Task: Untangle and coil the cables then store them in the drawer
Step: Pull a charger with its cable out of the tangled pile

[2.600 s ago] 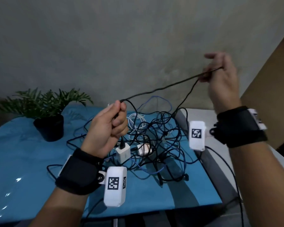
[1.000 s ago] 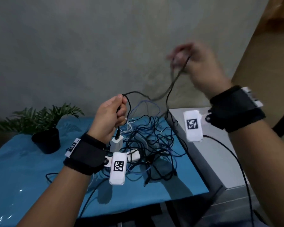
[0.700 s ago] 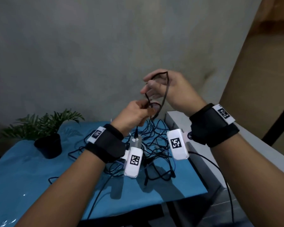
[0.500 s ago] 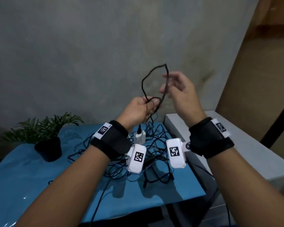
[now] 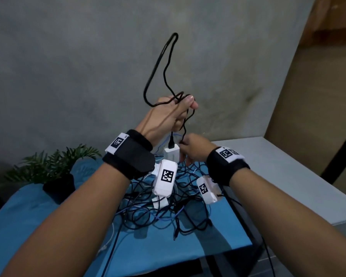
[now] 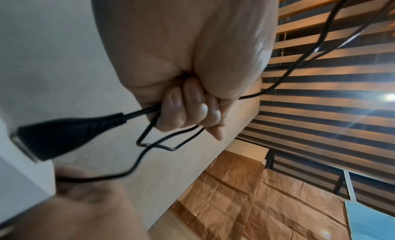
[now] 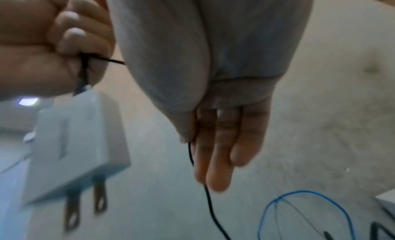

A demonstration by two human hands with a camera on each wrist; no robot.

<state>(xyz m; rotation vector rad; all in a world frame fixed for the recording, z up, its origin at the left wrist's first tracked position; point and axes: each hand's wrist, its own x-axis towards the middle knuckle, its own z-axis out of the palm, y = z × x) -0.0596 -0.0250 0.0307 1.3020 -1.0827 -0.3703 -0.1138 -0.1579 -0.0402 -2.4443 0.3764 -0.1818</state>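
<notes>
My left hand [image 5: 168, 112] is raised above the table and grips a thin black cable [image 5: 158, 62]; a tall loop of it stands up from the fist. In the left wrist view the fingers [image 6: 190, 108] curl round several strands beside the cable's black plug [image 6: 57, 139]. That plug sits in a white charger [image 5: 171, 156] hanging just under the left hand. Lower down, my right hand [image 5: 190, 149] pinches the strand that drops from the left fist. In the right wrist view the cable [image 7: 210, 208] runs between thumb and nearly straight fingers [image 7: 218, 142], beside the charger [image 7: 70, 145].
A tangle of black, blue and white cables [image 5: 168, 212] lies on the blue-covered table [image 5: 38, 226]. A potted plant [image 5: 54, 168] stands at the table's left rear. A white cabinet top [image 5: 288, 176] adjoins the table on the right. A grey wall is close behind.
My right hand has let go of the loop's top and dropped below the left hand onto the hanging strand. The left hand has risen, and the loop above it stands taller.
</notes>
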